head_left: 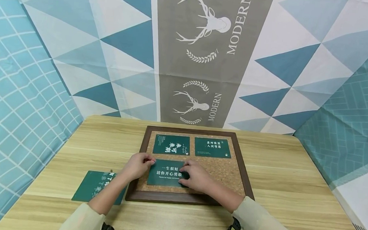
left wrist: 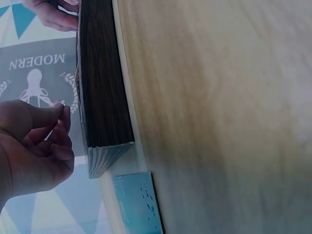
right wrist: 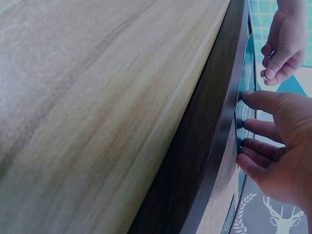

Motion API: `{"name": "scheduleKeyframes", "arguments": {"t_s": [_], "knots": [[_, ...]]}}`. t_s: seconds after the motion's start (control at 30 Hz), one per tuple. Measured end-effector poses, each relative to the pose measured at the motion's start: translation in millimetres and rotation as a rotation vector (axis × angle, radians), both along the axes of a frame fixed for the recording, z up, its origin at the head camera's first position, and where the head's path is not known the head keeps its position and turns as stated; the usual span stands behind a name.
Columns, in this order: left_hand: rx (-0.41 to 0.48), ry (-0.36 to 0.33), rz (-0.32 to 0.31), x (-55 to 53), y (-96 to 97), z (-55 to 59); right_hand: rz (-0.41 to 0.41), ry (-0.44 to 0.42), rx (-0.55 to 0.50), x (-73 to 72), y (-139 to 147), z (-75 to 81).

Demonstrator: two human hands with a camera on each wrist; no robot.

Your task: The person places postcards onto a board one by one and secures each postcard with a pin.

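A green card with white writing point(head_left: 163, 177) lies on the lower left of the cork board point(head_left: 213, 170). At its upper left corner my left hand point(head_left: 137, 167) pinches a small pale pin point(left wrist: 62, 103) between thumb and forefinger. My right hand point(head_left: 197, 175) rests its fingertips on the card's right side, thumb and fingers spread apart, as the right wrist view shows too. Above it, two more green cards, one on the left point(head_left: 169, 144) and one on the right point(head_left: 212, 147), lie on the cork, each with a small shiny pin at its lower right.
The board's dark brown wooden frame point(head_left: 178, 198) lies on a light wood table point(head_left: 281, 193). Left of the board, partly behind my left forearm, another green card point(head_left: 87, 186) is on the table. A patterned cloth point(head_left: 127, 54) hangs behind the table.
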State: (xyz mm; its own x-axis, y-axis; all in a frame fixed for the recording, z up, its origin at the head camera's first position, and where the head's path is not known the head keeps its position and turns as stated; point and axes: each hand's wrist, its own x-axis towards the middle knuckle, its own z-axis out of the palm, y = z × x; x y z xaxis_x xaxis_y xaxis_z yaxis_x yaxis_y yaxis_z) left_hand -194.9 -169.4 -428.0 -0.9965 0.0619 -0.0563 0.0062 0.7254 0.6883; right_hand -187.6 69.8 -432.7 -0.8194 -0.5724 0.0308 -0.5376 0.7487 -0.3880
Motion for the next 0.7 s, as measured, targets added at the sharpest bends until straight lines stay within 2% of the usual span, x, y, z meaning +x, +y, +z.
{"name": "scheduleKeyframes", "arguments": {"t_s": [0.7], "knots": [[-0.084,-0.030,-0.030,-5.6,7.3,0.2,0.005,-0.008,0.000,-0.9,0.1,1.9]]}}
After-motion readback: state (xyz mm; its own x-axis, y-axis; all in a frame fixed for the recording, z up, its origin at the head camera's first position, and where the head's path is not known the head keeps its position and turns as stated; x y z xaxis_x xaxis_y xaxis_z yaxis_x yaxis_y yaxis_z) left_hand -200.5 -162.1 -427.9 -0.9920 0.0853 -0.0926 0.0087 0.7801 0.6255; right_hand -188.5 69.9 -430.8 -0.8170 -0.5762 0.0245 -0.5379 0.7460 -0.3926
